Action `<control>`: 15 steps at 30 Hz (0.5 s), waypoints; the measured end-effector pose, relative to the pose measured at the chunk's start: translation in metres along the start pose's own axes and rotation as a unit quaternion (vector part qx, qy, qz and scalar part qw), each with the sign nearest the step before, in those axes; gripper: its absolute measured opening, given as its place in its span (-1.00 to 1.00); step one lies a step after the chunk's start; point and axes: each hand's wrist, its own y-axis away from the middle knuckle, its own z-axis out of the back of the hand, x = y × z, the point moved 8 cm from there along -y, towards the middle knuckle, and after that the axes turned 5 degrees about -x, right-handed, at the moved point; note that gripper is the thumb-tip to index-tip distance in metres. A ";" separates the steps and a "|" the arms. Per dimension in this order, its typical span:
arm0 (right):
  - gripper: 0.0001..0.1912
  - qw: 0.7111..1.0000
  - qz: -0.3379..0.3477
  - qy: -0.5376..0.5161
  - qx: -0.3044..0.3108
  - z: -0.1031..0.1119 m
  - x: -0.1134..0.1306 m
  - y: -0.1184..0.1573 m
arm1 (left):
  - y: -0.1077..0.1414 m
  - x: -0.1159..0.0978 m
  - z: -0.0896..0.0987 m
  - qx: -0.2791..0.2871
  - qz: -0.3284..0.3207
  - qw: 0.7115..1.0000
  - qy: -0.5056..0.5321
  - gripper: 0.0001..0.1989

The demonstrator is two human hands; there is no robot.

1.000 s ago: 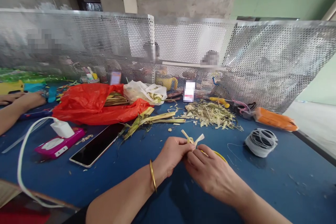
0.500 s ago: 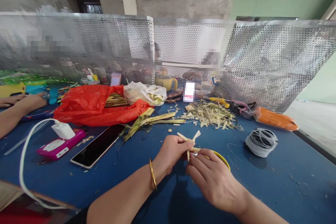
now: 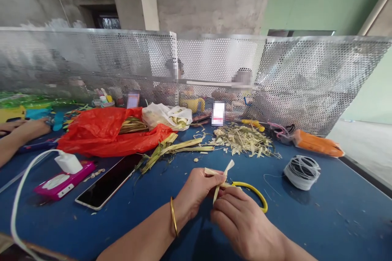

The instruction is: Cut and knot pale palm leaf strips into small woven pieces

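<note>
My left hand, a gold bangle on its wrist, is closed with thumb and fingers pinching pale dried leaf strips. The strips cross one another, their ends sticking up and down past the thumb. Close against it on the right, my right hand is closed, fingers curled by the strips' right end. A yellow looped handle, which looks like that of scissors, sticks out beyond the right hand; the blades are hidden now. Both hands are held above the blue table.
A pile of leaf scraps and longer stalks lie ahead. Leftward are a red plastic bag, a phone and a magenta power strip with a white cable. A spool of clear line stands right. Another person's hand is far left.
The view has tilted up slightly, so things sit lower in the picture. The right hand has turned a little, uncovering more of the yellow handle; the metal glimpsed earlier is hidden.
</note>
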 end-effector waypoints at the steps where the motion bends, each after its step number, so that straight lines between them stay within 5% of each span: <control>1: -0.68 1.000 -0.009 -0.003 0.004 -0.001 -0.002 0.000 | 0.000 -0.001 0.001 -0.001 -0.002 1.000 0.008 -0.69; 6: -0.79 0.998 -0.030 -0.034 -0.040 0.010 -0.011 0.000 | -0.002 -0.001 0.007 -0.006 0.003 0.999 0.035 -0.57; 9: -0.77 0.982 -0.151 0.010 -0.114 0.027 -0.040 0.006 | -0.002 -0.002 0.007 0.003 0.001 1.000 0.028 -0.57; 12: -0.78 0.965 -0.250 0.048 -0.070 0.021 -0.065 0.014 | -0.002 -0.003 0.009 -0.004 -0.002 1.000 -0.005 -0.60; 15: -0.65 0.964 -0.260 0.047 -0.009 0.007 -0.070 0.017 | -0.002 -0.002 0.008 -0.008 0.003 0.999 -0.032 -0.62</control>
